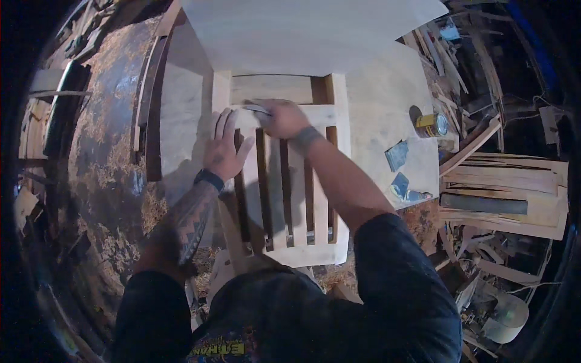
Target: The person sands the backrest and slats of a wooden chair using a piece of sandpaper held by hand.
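Observation:
A pale wooden slatted panel (299, 199), like a chair back or small gate, lies before me with its slats running toward my body. My left hand (226, 148) rests on its left side near the top rail, thumb and fingers apart, holding nothing. My right hand (287, 119) is closed on a thin grey flat piece (256, 109) at the top rail, just right of my left fingertips. Motion blurs that hand, and its fingers hide most of the piece, so its kind is unclear.
On the pale board at right stand a yellow tin (431, 125), a grey-green folded sheet (396, 156) and a blue-grey piece (399, 184). Stacked planks (502, 193) lie farther right. Wood shavings (112, 121) cover the surface at left. A large pale panel (302, 36) rises at the far side.

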### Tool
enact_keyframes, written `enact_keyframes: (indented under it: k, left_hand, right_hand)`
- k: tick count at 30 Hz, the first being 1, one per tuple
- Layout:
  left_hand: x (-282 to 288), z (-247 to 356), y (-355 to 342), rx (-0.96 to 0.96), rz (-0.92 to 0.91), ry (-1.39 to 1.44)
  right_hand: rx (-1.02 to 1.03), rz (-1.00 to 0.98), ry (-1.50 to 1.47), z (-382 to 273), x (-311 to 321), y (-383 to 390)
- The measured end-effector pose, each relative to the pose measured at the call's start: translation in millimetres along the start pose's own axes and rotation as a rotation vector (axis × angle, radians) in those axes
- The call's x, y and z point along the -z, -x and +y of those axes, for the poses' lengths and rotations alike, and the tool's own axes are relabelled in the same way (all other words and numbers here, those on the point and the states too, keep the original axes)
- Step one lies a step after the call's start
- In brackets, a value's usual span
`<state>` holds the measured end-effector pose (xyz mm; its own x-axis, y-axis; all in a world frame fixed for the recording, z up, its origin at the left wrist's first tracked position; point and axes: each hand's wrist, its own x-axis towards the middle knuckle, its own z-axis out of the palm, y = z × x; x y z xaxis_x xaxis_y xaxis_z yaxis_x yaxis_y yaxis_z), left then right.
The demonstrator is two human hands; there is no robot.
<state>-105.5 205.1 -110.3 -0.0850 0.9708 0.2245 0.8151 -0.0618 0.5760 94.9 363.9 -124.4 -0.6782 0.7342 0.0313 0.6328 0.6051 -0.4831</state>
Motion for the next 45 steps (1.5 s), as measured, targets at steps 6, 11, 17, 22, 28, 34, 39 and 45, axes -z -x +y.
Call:
enact_keyframes:
  k: [6,11,17,22,28,34,39,45]
  left_hand:
    - [-4,0,1,-0.012,0.003,-0.059]
    - [-3,4,1,0.012,-0.044,-0.159]
    - [-2,7,-2,-0.033,-0.021,-0.222]
    - [-5,7,-1,-0.046,0.005,-0.31]
    - [-9,1,-2,-0.051,0.026,-0.297]
    - [-16,-8,1,-0.081,0.064,-0.295]
    - [-16,-8,-1,-0.037,0.015,-0.371]
    - [-18,36,28,0.064,-0.091,-0.624]
  right_hand:
    - [0.266,0.003,0.097,61,118,96]
    - [-0.237,0.057,0.209,89,163,86]
    - [-0.075,0.157,0.171,117,90,122]
    - [-0.106,-0.11,0.066,52,67,299]
    - [-0.174,-0.24,0.004,-52,63,445]
    - [-0.523,0.189,-0.263,14,111,381]
    - [-0.065,0.446,-0.337,70,182,254]
    - [0.619,-0.053,0.459,77,167,189]
